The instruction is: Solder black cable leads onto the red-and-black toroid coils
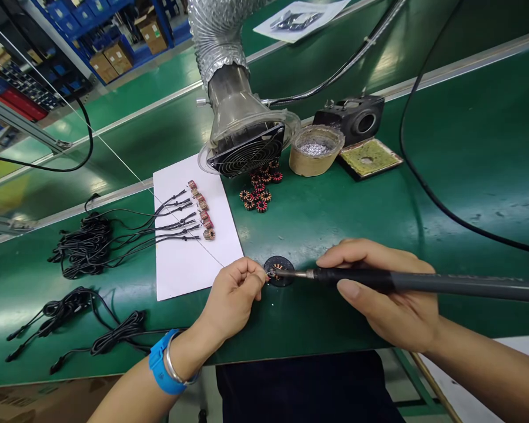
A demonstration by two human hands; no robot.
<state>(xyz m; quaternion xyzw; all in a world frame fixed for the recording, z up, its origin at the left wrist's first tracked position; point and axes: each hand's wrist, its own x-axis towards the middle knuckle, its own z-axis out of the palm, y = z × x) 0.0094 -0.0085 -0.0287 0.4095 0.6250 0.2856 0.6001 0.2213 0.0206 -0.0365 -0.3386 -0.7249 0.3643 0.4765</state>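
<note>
My right hand (pixel 392 294) grips a black soldering iron (pixel 361 279) around its handle. The iron's metal tip touches or hovers right over a small wound ring coil (pixel 277 269), which sits on a round black base (pixel 284 281). Close by on the left, my left hand (pixel 240 291) is closed in a pinch at the coil's edge. A thin solder wire (pixel 123 163) comes down from the upper left into its fingers. Whether those fingers also hold a lead is hidden. A black cable passes beneath the left wrist.
A fume extractor (pixel 247 117) hangs over several loose coils (pixel 260 191). Behind stand a tin pot (pixel 315 155), a yellow sponge (pixel 370 158) and an iron holder (pixel 352 120). Cabled coils (pixel 205 214) lie on white paper (pixel 180 270); black cable bundles (pixel 83 244) lie left.
</note>
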